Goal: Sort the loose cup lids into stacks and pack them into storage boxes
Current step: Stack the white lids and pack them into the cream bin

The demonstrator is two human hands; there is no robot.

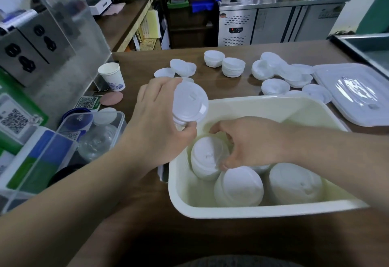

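Note:
A cream storage box (273, 211) sits on the brown counter in front of me. Three stacks of white lids lie on their sides inside it: one at the left (205, 158), one in the middle (239, 186), one at the right (294, 183). My left hand (155, 123) grips another stack of white lids (190, 103) above the box's left rim. My right hand (250, 141) reaches into the box, fingers curled round the top of the left stack. Loose lids and short stacks (232, 67) lie on the counter behind the box.
The box's translucent cover (355, 92) lies at the right. Paper cups (111, 76) stand at the left near a clear acrylic case (69, 35). A clear container (96, 136) with items sits at my left. A steel sink edge (362, 50) is far right.

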